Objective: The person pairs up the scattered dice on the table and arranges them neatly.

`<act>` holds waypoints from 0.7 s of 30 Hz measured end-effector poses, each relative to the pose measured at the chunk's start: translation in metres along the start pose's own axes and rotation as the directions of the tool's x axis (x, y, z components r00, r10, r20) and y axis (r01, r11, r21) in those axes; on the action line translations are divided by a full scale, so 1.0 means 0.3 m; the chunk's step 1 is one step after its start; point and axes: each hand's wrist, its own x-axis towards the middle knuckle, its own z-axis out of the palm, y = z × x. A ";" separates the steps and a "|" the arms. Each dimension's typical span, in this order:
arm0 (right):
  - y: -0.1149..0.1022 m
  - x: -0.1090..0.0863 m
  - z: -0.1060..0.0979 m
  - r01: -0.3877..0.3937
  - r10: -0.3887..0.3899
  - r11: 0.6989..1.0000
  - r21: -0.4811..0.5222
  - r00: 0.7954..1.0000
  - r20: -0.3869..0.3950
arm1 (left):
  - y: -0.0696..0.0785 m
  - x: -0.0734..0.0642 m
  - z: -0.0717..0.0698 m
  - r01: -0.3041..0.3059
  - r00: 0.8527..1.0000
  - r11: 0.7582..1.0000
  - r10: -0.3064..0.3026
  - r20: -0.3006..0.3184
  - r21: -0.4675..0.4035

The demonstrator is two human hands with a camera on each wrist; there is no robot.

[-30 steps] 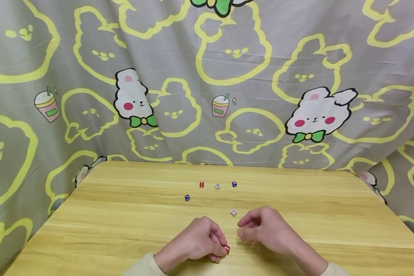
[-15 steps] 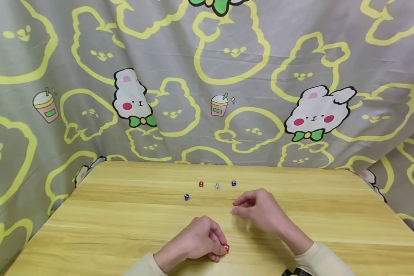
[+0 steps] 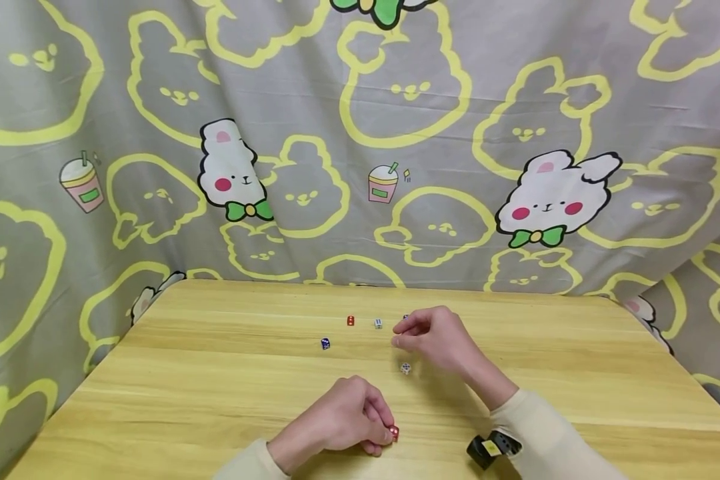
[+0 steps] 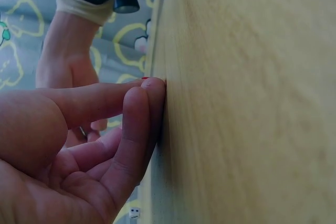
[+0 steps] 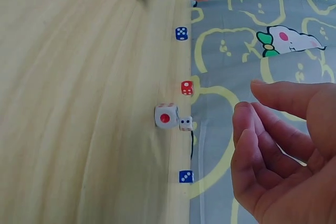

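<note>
My left hand [image 3: 354, 415] rests low on the wooden table and pinches a red die [image 3: 395, 433] at its fingertips. In the left wrist view only a red sliver of that die [image 4: 145, 78] shows past the fingertips. Farther forward, my right hand [image 3: 437, 337] hovers with nothing held; the right wrist view shows a gap between its thumb and fingers [image 5: 244, 114]. Just below it sits a white die [image 3: 405, 368], whose red-dotted face shows in the right wrist view. A blue die [image 3: 406, 317] is mostly hidden behind the right hand.
Toward the back of the table [image 3: 216, 380] lie a red die [image 3: 351, 321], another white die [image 3: 379, 324] and, nearer and to the left, a blue die [image 3: 326, 344]. A patterned curtain [image 3: 312, 100] hangs behind. A black wrist camera [image 3: 485, 452] sits at the right sleeve.
My right hand has moved forward from beside the left hand, reached the near white die, then come away from it farther forward. The left hand and its red die have stayed put.
</note>
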 end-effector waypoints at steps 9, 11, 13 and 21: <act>-0.008 0.047 0.025 0.020 -0.020 1.000 0.014 1.000 0.020 | 0.005 0.002 0.002 0.007 1.000 1.000 -0.007 0.002 0.002; -0.012 0.058 0.030 0.017 -0.018 1.000 0.013 1.000 0.019 | 0.005 0.001 0.001 0.008 1.000 1.000 -0.008 0.002 0.005; -0.016 0.067 0.035 0.015 -0.016 1.000 0.011 1.000 0.019 | 0.005 0.001 0.001 0.005 1.000 1.000 -0.005 0.002 0.008; -0.028 0.103 0.053 0.020 -0.020 1.000 0.004 1.000 0.015 | 0.000 -0.001 0.002 -0.017 1.000 1.000 0.017 0.000 0.013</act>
